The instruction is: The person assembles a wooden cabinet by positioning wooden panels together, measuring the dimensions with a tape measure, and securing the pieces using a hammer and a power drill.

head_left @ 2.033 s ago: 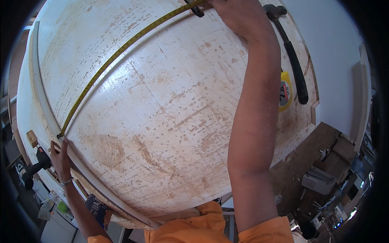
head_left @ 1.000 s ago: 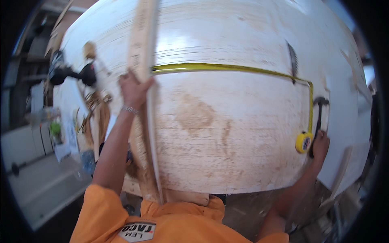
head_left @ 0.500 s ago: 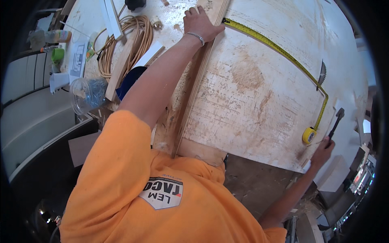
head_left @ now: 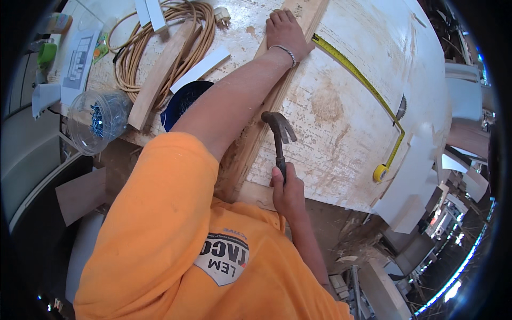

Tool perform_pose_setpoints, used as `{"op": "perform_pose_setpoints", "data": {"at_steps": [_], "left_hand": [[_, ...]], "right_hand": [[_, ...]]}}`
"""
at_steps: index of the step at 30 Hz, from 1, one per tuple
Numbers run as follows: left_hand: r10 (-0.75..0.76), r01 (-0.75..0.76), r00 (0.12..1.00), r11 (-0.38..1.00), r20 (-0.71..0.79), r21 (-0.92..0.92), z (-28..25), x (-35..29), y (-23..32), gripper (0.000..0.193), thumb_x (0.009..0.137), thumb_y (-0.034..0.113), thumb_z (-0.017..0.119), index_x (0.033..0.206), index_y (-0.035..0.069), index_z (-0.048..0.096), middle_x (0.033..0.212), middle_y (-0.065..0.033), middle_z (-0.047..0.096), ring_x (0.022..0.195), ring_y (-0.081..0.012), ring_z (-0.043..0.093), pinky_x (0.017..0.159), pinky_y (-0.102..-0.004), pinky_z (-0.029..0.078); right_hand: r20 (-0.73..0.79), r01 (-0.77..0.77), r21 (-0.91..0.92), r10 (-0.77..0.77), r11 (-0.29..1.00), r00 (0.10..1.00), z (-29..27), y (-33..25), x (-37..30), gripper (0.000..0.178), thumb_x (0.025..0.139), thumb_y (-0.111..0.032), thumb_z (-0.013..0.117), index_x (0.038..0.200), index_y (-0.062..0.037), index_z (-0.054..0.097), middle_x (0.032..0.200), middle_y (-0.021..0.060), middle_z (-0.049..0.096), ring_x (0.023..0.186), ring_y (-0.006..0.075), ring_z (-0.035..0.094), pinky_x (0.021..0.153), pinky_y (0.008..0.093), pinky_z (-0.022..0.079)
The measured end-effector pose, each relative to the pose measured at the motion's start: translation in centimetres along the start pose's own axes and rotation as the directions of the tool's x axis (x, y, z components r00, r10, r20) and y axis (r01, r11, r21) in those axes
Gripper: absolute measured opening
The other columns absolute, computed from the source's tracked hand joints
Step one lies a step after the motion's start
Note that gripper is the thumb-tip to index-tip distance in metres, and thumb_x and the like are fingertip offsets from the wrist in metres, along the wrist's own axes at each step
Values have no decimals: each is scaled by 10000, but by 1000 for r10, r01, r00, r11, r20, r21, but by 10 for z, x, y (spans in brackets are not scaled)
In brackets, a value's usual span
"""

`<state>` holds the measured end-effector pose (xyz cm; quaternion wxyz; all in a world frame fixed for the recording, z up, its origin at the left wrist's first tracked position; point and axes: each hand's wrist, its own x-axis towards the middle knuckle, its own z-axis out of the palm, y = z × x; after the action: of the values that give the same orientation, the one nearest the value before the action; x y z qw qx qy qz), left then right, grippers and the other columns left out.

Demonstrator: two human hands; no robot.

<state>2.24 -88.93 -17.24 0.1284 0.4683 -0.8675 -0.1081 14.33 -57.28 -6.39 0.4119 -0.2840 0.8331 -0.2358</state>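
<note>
My left hand (head_left: 288,33) lies across a long wooden board (head_left: 245,154), its thumb by the right edge and its fingers bent over the top. My right hand (head_left: 289,193) is closed around the dark handle of a claw hammer (head_left: 277,133). The hammer's head is raised near the board, its claw toward the right. A yellow tape measure (head_left: 380,173) lies on the worn white table (head_left: 330,144), its blade (head_left: 357,72) pulled out and bent, the end close to my left thumb. Under my left forearm, a dark blue bowl (head_left: 173,109) is partly hidden.
A coiled tan cable (head_left: 125,74) with a plug (head_left: 222,17) lies on the left with wood strips (head_left: 160,80). Near the left edge, a clear tub (head_left: 98,121) contains blue-tinted fasteners. A circular saw blade (head_left: 401,108) lies beside the tape. White panels (head_left: 408,176) stand at right.
My right hand has brought the hammer from the table's far right to beside the board. My left hand stays on the board. The view has shifted.
</note>
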Motion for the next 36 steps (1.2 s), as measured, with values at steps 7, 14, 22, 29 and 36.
{"op": "perform_pose_setpoints", "data": {"at_steps": [7,14,22,29,36], "left_hand": [[-27,26,999,998,-25,-59,-4,-4,-2,966,759,577,747,1329,-127,411,1267,-236,497,1185,-313,457,995,-404,375],[-41,36,995,997,-86,-66,-1,-5,-1,950,770,573,743,1326,-122,413,1278,-222,488,1184,-306,451,1002,-397,368],[-5,14,997,994,83,-108,-2,-1,-8,1098,850,697,605,1500,-117,258,1400,-255,420,1327,-354,376,1131,-458,282],[232,-217,970,960,71,-175,11,20,-57,720,1033,466,383,1553,-17,257,1607,-221,287,1526,-365,188,1231,-493,146],[225,-222,974,966,9,-135,10,14,-57,622,1052,390,344,1572,57,266,1631,-133,291,1537,-279,194,1247,-470,123]], "right_hand": [[40,-73,-129,79,989,996,16,-3,-2,317,1053,-349,480,1065,-35,526,741,251,646,744,500,641,655,540,490],[-57,127,-53,-130,991,990,23,-2,-16,340,1064,-345,450,984,-24,529,653,180,631,653,402,664,602,461,495],[47,-100,28,98,995,994,28,11,20,354,1055,-355,477,1043,-10,554,712,224,652,704,443,666,620,487,500],[-325,130,-58,-142,990,935,-61,-36,145,374,1034,-376,536,1037,-3,565,721,256,629,723,476,653,616,494,480],[-282,284,-372,-399,884,873,-107,-78,265,420,1039,-426,491,1001,-16,576,786,288,663,777,501,648,663,562,482]]}}
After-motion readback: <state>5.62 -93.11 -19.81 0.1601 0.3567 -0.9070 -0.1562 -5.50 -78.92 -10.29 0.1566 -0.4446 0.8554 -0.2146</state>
